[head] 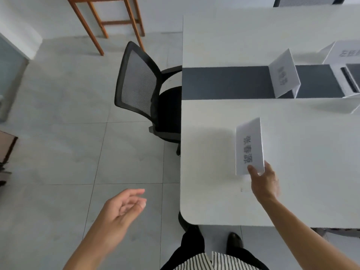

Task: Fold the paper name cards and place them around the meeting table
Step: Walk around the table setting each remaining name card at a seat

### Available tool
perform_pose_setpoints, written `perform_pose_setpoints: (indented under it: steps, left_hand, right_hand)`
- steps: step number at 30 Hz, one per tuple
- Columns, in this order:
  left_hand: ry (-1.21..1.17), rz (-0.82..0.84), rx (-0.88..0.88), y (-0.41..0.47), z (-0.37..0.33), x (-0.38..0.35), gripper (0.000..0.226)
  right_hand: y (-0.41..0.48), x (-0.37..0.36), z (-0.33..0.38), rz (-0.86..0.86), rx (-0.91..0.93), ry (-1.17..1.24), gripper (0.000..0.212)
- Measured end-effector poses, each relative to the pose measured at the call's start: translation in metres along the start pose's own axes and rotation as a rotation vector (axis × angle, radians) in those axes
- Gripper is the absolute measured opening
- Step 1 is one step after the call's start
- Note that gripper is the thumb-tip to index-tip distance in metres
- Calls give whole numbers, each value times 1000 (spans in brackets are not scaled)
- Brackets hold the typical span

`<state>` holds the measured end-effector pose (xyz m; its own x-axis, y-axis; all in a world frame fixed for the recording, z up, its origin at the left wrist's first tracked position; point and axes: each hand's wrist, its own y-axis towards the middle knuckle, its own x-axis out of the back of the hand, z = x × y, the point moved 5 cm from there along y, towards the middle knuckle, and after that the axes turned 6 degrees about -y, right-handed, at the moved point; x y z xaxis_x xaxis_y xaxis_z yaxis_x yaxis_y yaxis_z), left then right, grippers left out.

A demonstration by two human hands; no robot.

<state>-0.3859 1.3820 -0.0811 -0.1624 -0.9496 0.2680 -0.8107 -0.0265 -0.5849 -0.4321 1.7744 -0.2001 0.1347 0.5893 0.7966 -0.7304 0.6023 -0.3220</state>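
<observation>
Right hand (264, 182) pinches folded name card (250, 146) by its lower edge, above the meeting table (214, 201) near its corner. Left hand (122, 208) hangs relaxed, holding nothing, off the table's edge. The card looks nearly flat; unless spread, it may topple when set down.

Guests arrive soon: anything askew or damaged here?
Nothing stands out. The tented card stands on the dark strip, a second card at the right edge; the right hand holds a folded card over the table.

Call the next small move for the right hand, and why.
Probably lower the right hand and stand the folded name card on the table by the black chair. The card is already folded and pinched at its lower edge over the tabletop. A standing card sits farther along, and the left hand is free.
</observation>
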Motion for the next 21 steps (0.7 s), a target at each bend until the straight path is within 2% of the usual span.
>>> perform_pose_setpoints:
  steps: [5,9,11,12,14,19,21]
  left_hand:
    - [49,112,-88,26,-29,-16,30]
    - [87,198,-170,32,-56,-41,40]
    - [109,241,-206,31,-66,-57,32]
    - [119,260,-222,29,-70,-66,30]
    - [147,296,-246,24,-76,-86,32]
    - [201,404,-329,-9,-83,-154,23]
    - [214,451,-368,-31,-84,-186,29]
  right_hand:
    - [-17,44,-1,-24,29,137,46]
    - [-43,88,-8,-22,97,289,21]
    - [-60,111,-17,-26,103,409,6]
    - [-70,123,-20,-25,111,477,6]
    - [-91,144,-35,-37,99,580,20]
    - [-147,187,-94,-68,82,756,20]
    - [-173,201,-123,-72,62,826,29]
